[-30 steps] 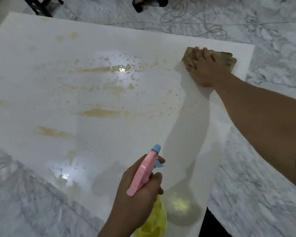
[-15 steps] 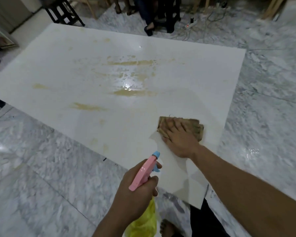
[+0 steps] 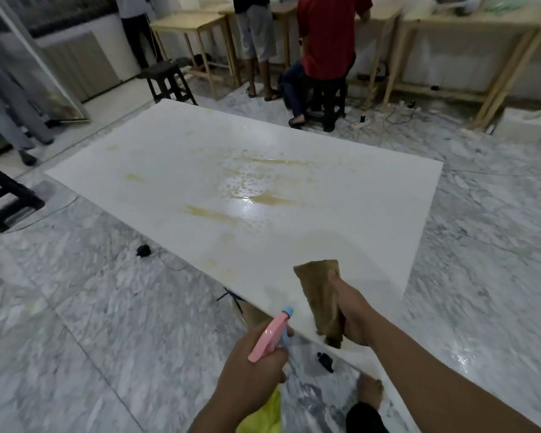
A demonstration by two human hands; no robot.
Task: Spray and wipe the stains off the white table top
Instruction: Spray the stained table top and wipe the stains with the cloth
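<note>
- The cloth (image 3: 320, 303), brown and limp, is bunched in the right hand (image 3: 355, 314), fingers curled round it; it hangs above the near right corner of the white table top (image 3: 372, 195). Being soft and light, it probably works best spread flat under the palm.
- One spray bottle (image 3: 270, 335), pink head with blue nozzle and yellow body, is gripped round the neck by the left hand (image 3: 252, 367); likely light, rigid plastic.
- The table top looks glossy, wet in the middle, so probably slippery.
- Stains (image 3: 213, 214): at least four tan streaks, mid-table and leftward, plus fainter smudges near the edge.
- Farther off: two dark stools, wooden benches, people standing.
</note>
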